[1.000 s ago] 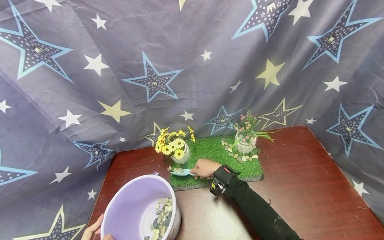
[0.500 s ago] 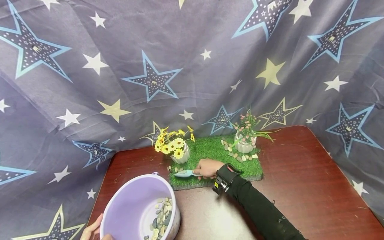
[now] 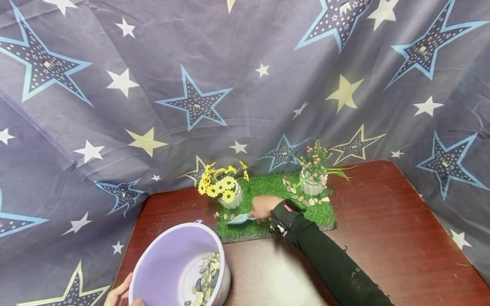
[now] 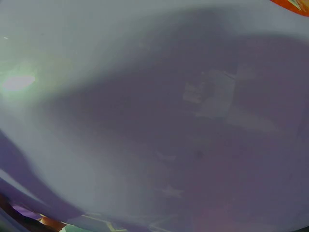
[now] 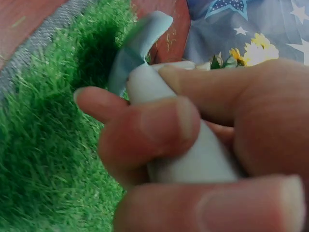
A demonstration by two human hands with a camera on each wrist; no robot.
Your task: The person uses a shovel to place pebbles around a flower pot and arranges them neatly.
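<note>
My right hand [image 3: 255, 214] is over the green grass mat [image 3: 268, 187], its fingers [image 5: 145, 123] curled round the pale handle of a small light-blue scoop [image 5: 140, 43]. The scoop's blade [image 3: 238, 219] points left and lies low on the mat, just in front of the white pot of yellow flowers [image 3: 231, 199]. A few pebbles [image 3: 223, 216] lie by that pot. My left hand [image 3: 119, 293] grips the near rim of a purple basin [image 3: 168, 259] at the bottom left, with several pebbles [image 3: 206, 278] inside. The left wrist view shows only the basin wall [image 4: 154, 121].
A second white pot with pink flowers [image 3: 312, 185] stands at the mat's back right, ringed by several pebbles [image 3: 302, 199]. The mat lies on a dark red wooden table [image 3: 383, 229]. A star-print curtain [image 3: 229, 85] closes off the back and both sides.
My right hand has drawn a little to the right and away from me across the mat, taking the scoop with it. The basin and my left hand have stayed put.
</note>
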